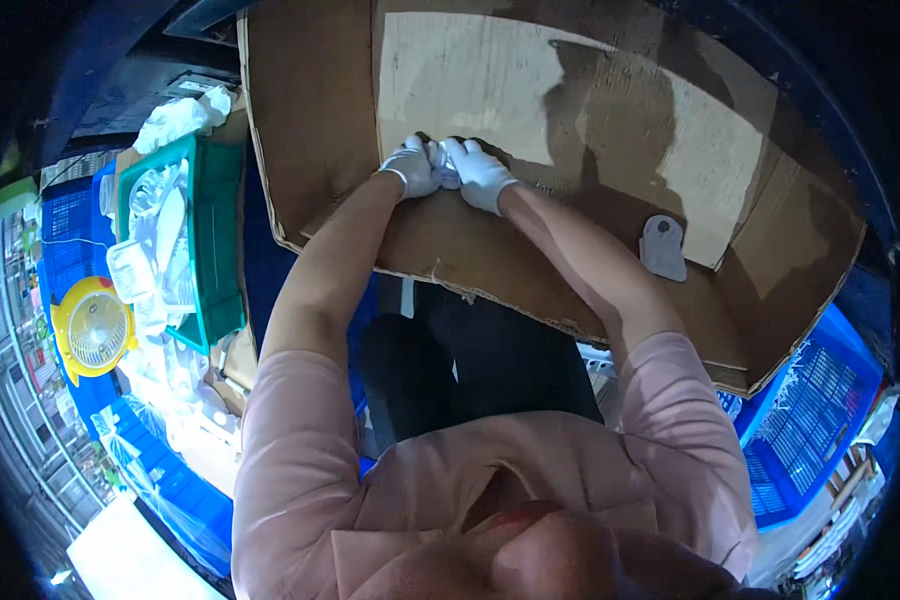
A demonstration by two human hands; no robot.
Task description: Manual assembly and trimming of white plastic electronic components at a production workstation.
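Note:
Both my hands wear white gloves and meet inside a brown cardboard box (pixel 450 250) in front of me. My left hand (pixel 411 168) closes on the left side of a small, shiny, clear-looking piece (pixel 445 168). From the other side my right hand (pixel 480 180) grips the same piece, its fingers bent over the top. The gloves hide most of it, so its exact kind does not show. Farther right, a flat grey-white plate (pixel 662 250) with a rounded end and a dark hole lies in the box, apart from both hands.
A pale panel (pixel 460 75) lies at the box's far side. To the left stand a green crate (pixel 220 240) full of clear plastic parts, a yellow fan (pixel 95 325) and a blue crate (pixel 160 490) under plastic film. Another blue crate (pixel 810 420) sits at right.

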